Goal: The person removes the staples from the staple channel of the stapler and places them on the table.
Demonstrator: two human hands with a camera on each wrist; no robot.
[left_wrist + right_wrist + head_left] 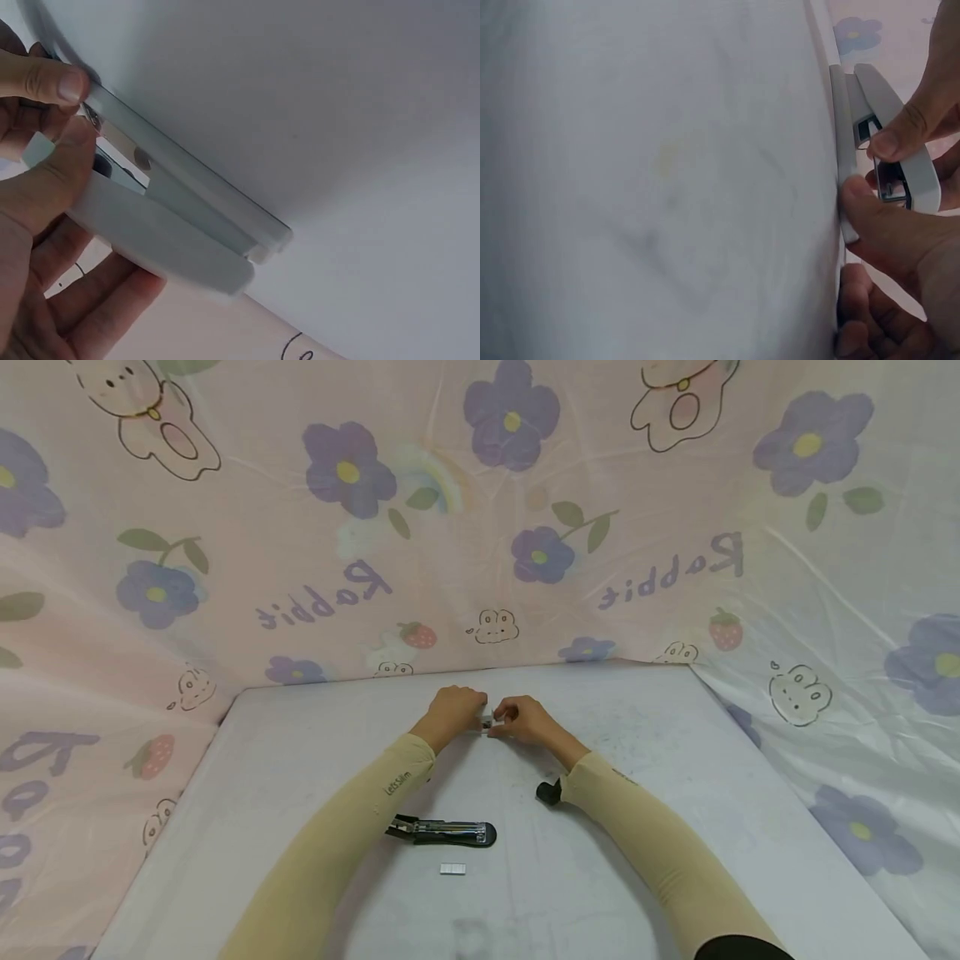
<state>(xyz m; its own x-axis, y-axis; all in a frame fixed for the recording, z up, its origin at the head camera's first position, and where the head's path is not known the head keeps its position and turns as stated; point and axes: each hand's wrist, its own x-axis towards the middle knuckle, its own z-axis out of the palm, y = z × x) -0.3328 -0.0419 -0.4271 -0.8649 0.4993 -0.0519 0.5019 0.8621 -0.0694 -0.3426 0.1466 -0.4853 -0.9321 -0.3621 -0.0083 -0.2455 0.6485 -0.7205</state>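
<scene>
Both hands meet over the far middle of the table around a white stapler (169,225), whose upper arm is spread from its base. My left hand (450,714) grips the upper arm, its thumb pressed to the inner side and its fingers around the outside. With thumb and fingers my right hand (528,722) pinches the rear part of the base. In the right wrist view, dark parts and metal show inside the stapler (926,180). From the head view the stapler is mostly hidden between the hands.
A black stapler (453,833) lies nearer on the white table (600,893), its left end behind the left sleeve. Just in front of it is a short strip of staples (452,869). A black object (549,792) sits by the right sleeve. Patterned cloth (450,543) surrounds the table.
</scene>
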